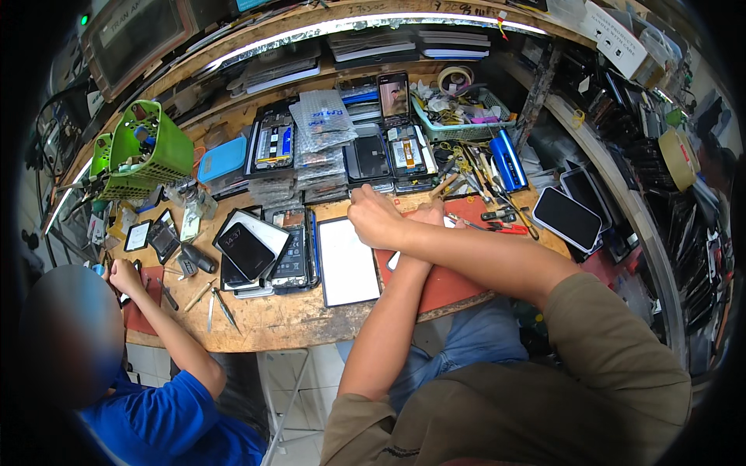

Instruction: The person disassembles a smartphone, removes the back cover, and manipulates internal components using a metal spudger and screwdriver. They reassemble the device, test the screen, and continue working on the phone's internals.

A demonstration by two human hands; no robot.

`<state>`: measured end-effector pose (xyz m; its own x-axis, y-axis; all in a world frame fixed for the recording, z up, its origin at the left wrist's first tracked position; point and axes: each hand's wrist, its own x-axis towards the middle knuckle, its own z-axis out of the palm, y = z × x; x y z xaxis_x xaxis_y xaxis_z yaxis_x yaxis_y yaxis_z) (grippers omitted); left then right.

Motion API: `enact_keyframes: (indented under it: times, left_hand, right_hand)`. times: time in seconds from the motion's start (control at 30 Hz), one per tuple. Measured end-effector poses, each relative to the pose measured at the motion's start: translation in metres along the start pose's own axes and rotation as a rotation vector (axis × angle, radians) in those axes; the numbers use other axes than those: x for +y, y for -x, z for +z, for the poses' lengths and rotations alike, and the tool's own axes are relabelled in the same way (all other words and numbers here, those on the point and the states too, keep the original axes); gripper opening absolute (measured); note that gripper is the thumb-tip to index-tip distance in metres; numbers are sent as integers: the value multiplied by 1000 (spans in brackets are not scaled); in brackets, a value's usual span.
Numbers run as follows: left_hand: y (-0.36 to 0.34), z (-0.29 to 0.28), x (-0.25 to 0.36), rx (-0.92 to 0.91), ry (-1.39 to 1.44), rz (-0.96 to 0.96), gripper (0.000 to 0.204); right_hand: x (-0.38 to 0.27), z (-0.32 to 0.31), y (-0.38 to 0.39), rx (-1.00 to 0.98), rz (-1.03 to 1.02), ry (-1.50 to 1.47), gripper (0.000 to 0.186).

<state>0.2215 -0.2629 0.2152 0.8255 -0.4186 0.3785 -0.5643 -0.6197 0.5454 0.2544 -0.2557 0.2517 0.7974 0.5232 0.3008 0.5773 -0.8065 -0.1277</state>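
My forearms cross over the bench, the right one on top. My right hand is at the left of the crossing, above the upper edge of a white rectangular panel. Its fingers are curled in, and what they hold, if anything, is hidden. Partly behind my right forearm is my left hand, over the red mat; its fingers are mostly covered. A white-edged flat device shows only in part beneath my arms. Just beyond the left hand lies a brown wooden-looking handle.
Disassembled tablets and a phone lie left of the panel. Bubble-wrapped parts and a lit phone stand behind. Pliers, a blue cylinder and a white-framed tablet are right. A blue-shirted co-worker sits left.
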Motion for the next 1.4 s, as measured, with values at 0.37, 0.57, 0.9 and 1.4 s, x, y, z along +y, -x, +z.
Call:
enact_keyframes:
  times: [0.37,0.57,0.9,1.4]
  left_hand:
    - [4,-6,6,-24,-56,-19,58]
    - [3,-4,2,55,33,15,56]
    - [-4,-45,23,77,21,-341,48]
    - [-3,-51,35,30,309,-391,43]
  right_hand:
    - [-4,8,0,-51,-61,188,21]
    - [-1,-14,1,219,37,-197,24]
    - [114,-75,60,454,190,-672,19]
    - [148,-76,123,-210,330,-1602,13]
